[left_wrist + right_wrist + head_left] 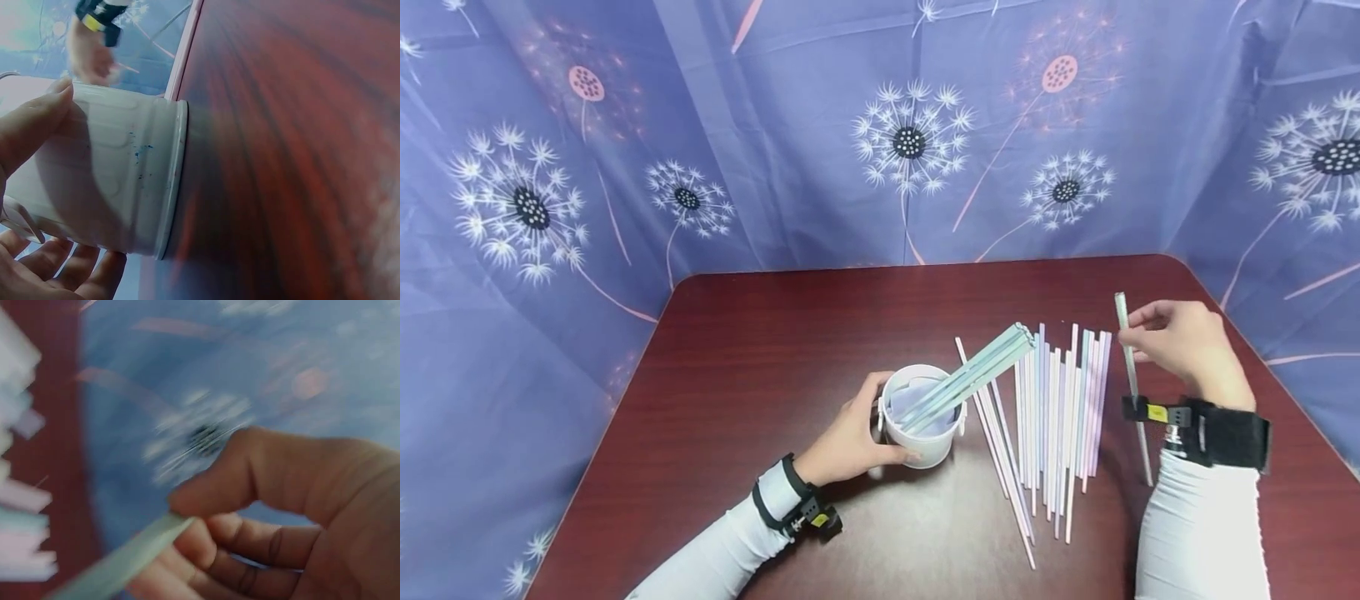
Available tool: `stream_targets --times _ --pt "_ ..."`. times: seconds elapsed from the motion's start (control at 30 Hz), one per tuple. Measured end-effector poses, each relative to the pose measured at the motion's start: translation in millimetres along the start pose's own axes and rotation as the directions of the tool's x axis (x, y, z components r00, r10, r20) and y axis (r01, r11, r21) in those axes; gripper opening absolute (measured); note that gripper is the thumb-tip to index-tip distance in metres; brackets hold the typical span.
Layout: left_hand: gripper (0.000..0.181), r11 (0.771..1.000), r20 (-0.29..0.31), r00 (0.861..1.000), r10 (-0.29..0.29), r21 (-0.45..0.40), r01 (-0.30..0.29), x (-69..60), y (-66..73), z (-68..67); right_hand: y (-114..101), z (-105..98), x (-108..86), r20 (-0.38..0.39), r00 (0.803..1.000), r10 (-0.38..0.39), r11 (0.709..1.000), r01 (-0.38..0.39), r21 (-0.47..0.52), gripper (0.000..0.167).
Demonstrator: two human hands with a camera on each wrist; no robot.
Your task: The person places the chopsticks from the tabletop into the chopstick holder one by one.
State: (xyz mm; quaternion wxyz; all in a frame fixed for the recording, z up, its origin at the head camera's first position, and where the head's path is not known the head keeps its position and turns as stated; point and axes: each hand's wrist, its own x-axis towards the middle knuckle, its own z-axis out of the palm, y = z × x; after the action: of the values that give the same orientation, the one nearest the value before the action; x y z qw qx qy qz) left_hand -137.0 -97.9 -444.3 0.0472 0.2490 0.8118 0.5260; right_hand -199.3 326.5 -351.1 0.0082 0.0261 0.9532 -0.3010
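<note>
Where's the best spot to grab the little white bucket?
Probably hold the white bucket round its outer wall, coming from the left, where the left hand grips it: the bucket stands upright, and the pale green straws lean out to the right.

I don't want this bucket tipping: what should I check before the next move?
1. White bucket roughly upright: ok.
2. Left hand gripping the bucket's side: ok.
3. Pale green straw pinched in the right hand: ok.
4. Pale green straw above the bucket: not ok; it is well to the right, beyond the loose straws.
5. Green bundle standing straight: not ok; it leans right over the rim.
6. Bucket's bottom clear inside: cannot tell; hidden.
</note>
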Motion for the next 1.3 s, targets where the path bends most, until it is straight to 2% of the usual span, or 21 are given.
stream_targets --times 0.1,0.13,0.17,0.2,0.23,0.3,0.33,0.37,0.43,0.47,0.5,0.57,0.6,0.63,0.7,0.8,0.83,0.97,1.17,1.23,1.3 --pt "0.096 1.000 0.007 1.000 0.002 0.012 -0.002 0.6 -11.7 2.6 -25.8 -14.0 -21.3 -0.056 0.994 -0.091 0.971 0.101 0.215 0.026" --pt "0.096 1.000 0.007 1.000 0.005 0.006 -0.005 0.9 -14.3 3.0 -34.1 -18.2 -29.4 -0.079 0.988 -0.129 0.932 0.148 0.331 0.023" --pt "0.096 1.000 0.007 1.000 0.008 -0.001 -0.008 1.2 -16.2 3.3 -41.7 -21.0 -36.8 -0.108 0.976 -0.188 0.854 0.217 0.473 0.019" --pt "0.096 1.000 0.007 1.000 0.016 -0.006 -0.016 1.4 -17.9 3.4 -49.1 -22.9 -43.7 -0.146 0.957 -0.252 0.732 0.287 0.617 0.017" --pt "0.096 1.000 0.008 1.000 0.019 -0.011 -0.019 1.6 -18.8 3.3 -56.4 -24.0 -50.1 -0.189 0.930 -0.316 0.573 0.346 0.743 0.018" --pt "0.096 1.000 0.008 1.000 0.020 -0.014 -0.020 1.4 -19.7 3.3 -70.7 -23.0 -60.7 -0.306 0.863 -0.401 0.198 0.408 0.891 0.019" --pt "0.096 1.000 0.010 1.000 0.016 -0.012 -0.016 1.4 -18.9 2.7 -77.4 -20.8 -65.2 -0.370 0.828 -0.421 0.005 0.411 0.912 0.021" --pt "0.096 1.000 0.012 1.000 0.015 -0.006 -0.015 1.2 -17.7 2.2 -84.4 -18.3 -69.1 -0.428 0.797 -0.427 -0.135 0.411 0.901 0.022" --pt "0.096 1.000 0.014 1.000 0.010 -0.003 -0.010 0.8 -13.0 1.2 -100.3 -12.7 -76.4 -0.523 0.774 -0.356 -0.287 0.442 0.850 0.021" --pt "0.096 1.000 0.013 1.000 0.007 -0.003 -0.007 0.5 -9.6 0.8 -108.3 -9.3 -79.5 -0.556 0.771 -0.312 -0.324 0.464 0.825 0.019" --pt "0.096 1.000 0.011 1.000 0.004 -0.007 -0.004 0.1 -5.6 0.2 -116.1 -5.5 -82.5 -0.579 0.765 -0.281 -0.334 0.488 0.806 0.019" --pt "0.095 1.000 0.009 1.000 0.002 -0.017 -0.002 -0.9 3.0 -1.1 -130.9 2.8 -87.1 -0.606 0.749 -0.268 -0.299 0.533 0.792 0.017" --pt "0.094 1.000 0.009 1.000 0.000 -0.023 0.000 -1.2 6.9 -1.7 -137.7 7.5 -89.1 -0.607 0.745 -0.278 -0.250 0.554 0.794 0.016" --pt "0.094 1.000 0.009 1.000 -0.003 -0.025 0.003 -1.6 10.0 -2.2 -144.1 12.4 -90.5 -0.599 0.743 -0.300 -0.187 0.569 0.800 0.016" --pt "0.093 1.000 0.006 1.000 -0.005 -0.026 0.005 -1.9 12.6 -2.7 -155.0 23.7 -91.6 -0.569 0.738 -0.363 -0.030 0.601 0.799 0.017" --pt "0.094 1.000 0.002 1.000 -0.007 -0.011 0.007 -0.6 6.6 -1.0 -165.6 40.0 -90.6 -0.495 0.761 -0.419 0.211 0.612 0.762 0.019" --pt "0.095 1.000 0.001 1.000 -0.005 -0.002 0.005 -0.1 3.0 -0.2 -168.2 45.1 -89.6 -0.477 0.769 -0.425 0.266 0.610 0.747 0.019" --pt "0.096 1.000 0.002 1.000 0.004 0.008 -0.004 2.1 -11.2 3.4 -173.0 62.3 -86.1 -0.423 0.793 -0.439 0.398 0.594 0.700 0.019" --pt "0.095 0.999 0.008 1.000 0.026 -0.022 -0.025 2.2 -17.3 4.4 -173.7 75.1 -80.5 -0.350 0.829 -0.436 0.544 0.553 0.632 0.022" --pt "0.095 0.999 0.009 1.000 0.028 -0.031 -0.028 2.2 -17.2 3.8 -173.5 77.8 -77.4 -0.346 0.819 -0.457 0.592 0.571 0.570 0.023" --pt "0.096 0.999 0.009 1.000 0.026 -0.039 -0.026 2.3 -17.0 3.4 -173.0 78.9 -74.0 -0.367 0.791 -0.490 0.624 0.612 0.486 0.025"
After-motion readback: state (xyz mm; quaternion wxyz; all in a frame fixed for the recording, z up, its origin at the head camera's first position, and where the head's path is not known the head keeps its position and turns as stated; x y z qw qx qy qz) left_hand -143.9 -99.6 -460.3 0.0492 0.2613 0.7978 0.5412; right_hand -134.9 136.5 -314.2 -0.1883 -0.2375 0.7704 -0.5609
